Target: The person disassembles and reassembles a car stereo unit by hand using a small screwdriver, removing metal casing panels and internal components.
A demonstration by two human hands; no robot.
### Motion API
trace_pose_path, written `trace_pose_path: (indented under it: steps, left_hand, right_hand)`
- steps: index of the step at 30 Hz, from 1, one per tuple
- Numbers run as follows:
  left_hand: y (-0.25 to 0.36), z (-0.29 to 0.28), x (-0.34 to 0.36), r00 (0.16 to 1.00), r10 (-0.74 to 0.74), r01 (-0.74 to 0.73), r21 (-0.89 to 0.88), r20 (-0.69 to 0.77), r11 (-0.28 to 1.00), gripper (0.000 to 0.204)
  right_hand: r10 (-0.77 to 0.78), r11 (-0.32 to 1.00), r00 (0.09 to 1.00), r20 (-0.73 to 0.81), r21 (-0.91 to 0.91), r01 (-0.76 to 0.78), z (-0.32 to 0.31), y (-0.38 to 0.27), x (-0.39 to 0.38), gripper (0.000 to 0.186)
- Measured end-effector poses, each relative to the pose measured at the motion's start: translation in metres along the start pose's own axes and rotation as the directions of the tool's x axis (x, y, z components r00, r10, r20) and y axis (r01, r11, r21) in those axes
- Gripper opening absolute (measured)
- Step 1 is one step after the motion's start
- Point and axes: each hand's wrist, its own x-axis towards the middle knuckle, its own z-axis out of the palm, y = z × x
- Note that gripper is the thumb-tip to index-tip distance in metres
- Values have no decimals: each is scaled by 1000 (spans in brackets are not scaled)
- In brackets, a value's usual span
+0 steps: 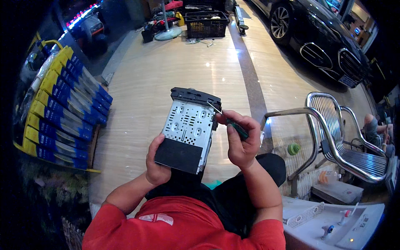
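Observation:
A car stereo unit (189, 121) with a perforated silver metal case and a black front panel (196, 96) is held up before me, its front facing away. A black patch (179, 155) covers the near part of the case. My left hand (157, 163) grips the unit's near left corner, thumb along the side edge. In my right hand (243, 139) is a screwdriver (237, 128) with a dark green handle, fingers wrapped round it. Its thin shaft points up and left, and the tip meets the black panel near its right end.
On the left stands a rack of blue and yellow packages (62, 104). A chrome chair (350, 141) is at the right, with a white water dispenser (333, 221) nearer me. Farther off are a black crate (206, 24), a round stand base (168, 34) and a dark car (316, 37). Another person (377, 129) sits far right.

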Motion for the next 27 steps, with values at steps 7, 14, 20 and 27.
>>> trace_pose_path:
  steps: [7, 14, 20, 27]
  left_hand:
    - [-33, 3, 9, 970, 243, -243, 25, -10, 970, 57]
    - [-49, -1, 32, 977, 205, -196, 113, -68, 974, 55]
    - [-20, -1, 59, 873, 365, -472, 377, 322, 797, 78]
    - [24, -46, 58, 846, 6, -276, 428, 534, 861, 96]
  right_hand:
    - [118, 955, 985, 127, -286, -77, 1, -4, 4, 20]
    - [-69, 843, 946, 317, -489, 225, 11, 1, -3, 25]
    - [1, 878, 992, 127, -474, 60, 11, 8, 5, 27]
    - [-7, 905, 988, 157, -420, 73, 17, 15, 7, 25]
